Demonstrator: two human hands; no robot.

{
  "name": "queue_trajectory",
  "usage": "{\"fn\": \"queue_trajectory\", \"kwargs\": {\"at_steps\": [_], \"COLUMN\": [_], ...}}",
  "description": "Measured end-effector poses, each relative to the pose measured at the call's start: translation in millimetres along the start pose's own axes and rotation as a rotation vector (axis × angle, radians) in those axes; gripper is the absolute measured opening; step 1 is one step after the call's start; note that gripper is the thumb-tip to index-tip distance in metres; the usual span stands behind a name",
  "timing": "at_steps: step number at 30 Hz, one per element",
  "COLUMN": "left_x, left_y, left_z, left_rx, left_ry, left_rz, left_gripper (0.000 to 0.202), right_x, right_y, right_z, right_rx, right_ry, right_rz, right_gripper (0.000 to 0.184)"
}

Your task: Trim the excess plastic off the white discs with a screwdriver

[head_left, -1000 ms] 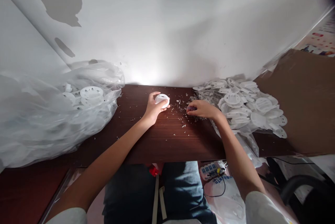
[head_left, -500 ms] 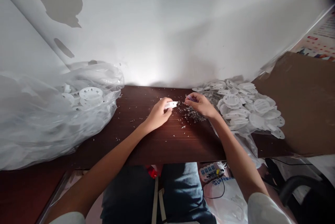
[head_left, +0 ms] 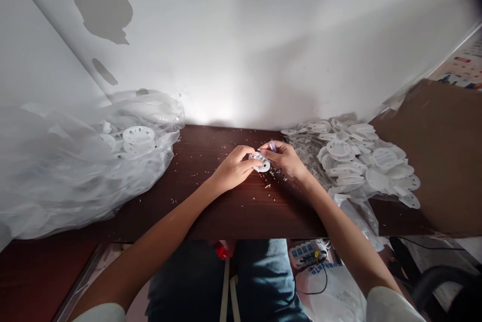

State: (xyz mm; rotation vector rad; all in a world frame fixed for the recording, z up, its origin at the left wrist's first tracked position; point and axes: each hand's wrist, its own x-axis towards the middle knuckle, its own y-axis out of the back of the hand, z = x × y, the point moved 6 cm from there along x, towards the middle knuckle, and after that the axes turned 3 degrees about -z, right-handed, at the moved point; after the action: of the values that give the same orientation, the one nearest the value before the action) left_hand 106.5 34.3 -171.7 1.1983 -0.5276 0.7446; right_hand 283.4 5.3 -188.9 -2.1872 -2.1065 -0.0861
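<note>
Above the middle of the dark table, my left hand (head_left: pixel 235 167) grips a round white plastic disc (head_left: pixel 262 163) with slots in it, its flat face tilted up. My right hand (head_left: pixel 284 158) is at the disc's right edge, fingers pinched together. A small clear purplish piece (head_left: pixel 272 146) shows among the right fingers. What the right fingertips hold against the disc is too small to name. Partly hidden below the right hand lies a pile of tiny metal pieces (head_left: pixel 277 175) on the tabletop.
A heap of white discs (head_left: pixel 361 156) lies on plastic at the right, by a cardboard panel (head_left: pixel 437 156). At the left a big clear bag (head_left: pixel 75 176) holds more discs (head_left: pixel 138 135). Tiny bits are scattered over the table (head_left: pixel 226 216). A power strip (head_left: pixel 307 254) is below the edge.
The disc has turned from edge-on to showing its slotted face. My right hand has come from the pile of metal pieces to the disc. The view has shifted slightly.
</note>
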Motion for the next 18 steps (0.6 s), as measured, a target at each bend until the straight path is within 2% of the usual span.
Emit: {"fn": "queue_trajectory", "kwargs": {"at_steps": [5,12,18], "left_x": [-3,-6,-5], "left_y": [2.1,0.8,0.7], "left_z": [12,8,9], "left_rx": [0.202,0.217,0.243], "left_ry": [-0.144,-0.128,-0.141], "left_rz": [0.122,0.17,0.165], "left_gripper": [0.022,0.033,0.026], "right_x": [0,-2,-3], "right_y": [-5,-5,-4], "right_z": [4,6,11], "right_rx": [0.113,0.169,0.145], "right_ry": [-0.043,-0.092,-0.136], "right_rz": [0.023,0.054,0.059], "right_gripper": [0.04,0.041,0.04]}}
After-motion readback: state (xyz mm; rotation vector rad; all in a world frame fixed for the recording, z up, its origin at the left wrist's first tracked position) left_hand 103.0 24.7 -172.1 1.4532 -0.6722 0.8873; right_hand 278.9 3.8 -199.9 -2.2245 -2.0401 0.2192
